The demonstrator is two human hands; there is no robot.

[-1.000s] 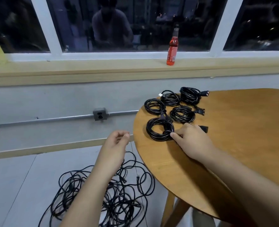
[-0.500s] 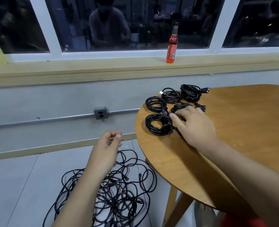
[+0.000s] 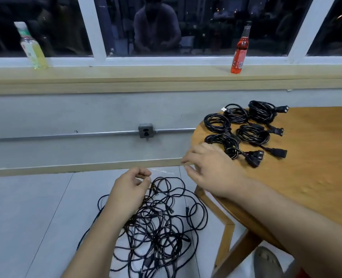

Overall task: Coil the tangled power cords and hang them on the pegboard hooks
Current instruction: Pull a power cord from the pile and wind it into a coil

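Observation:
Several black power cords lie coiled [image 3: 253,135] at the near left end of a round wooden table [image 3: 316,177]. The nearest coil [image 3: 224,143] has its plug lying to the right. A tangled heap of black cords [image 3: 158,227] sprawls on the grey floor beside the table. My right hand [image 3: 212,171] hovers over the table's left edge, just left of the nearest coil, with its fingers relaxed and spread and nothing in it. Above the tangle's upper edge hangs my left hand [image 3: 130,189], its fingers loosely curled and holding nothing I can see. No pegboard is in view.
A wall outlet [image 3: 145,130] on a metal conduit is mounted on the wall behind. On the window ledge stand a red bottle [image 3: 239,51] and a yellowish bottle [image 3: 32,49]. The table's wooden leg [image 3: 226,223] stands right of the tangle.
My right hand has left the coils and drawn back left to the table's edge, empty. My left hand has dropped closer to the tangle on the floor.

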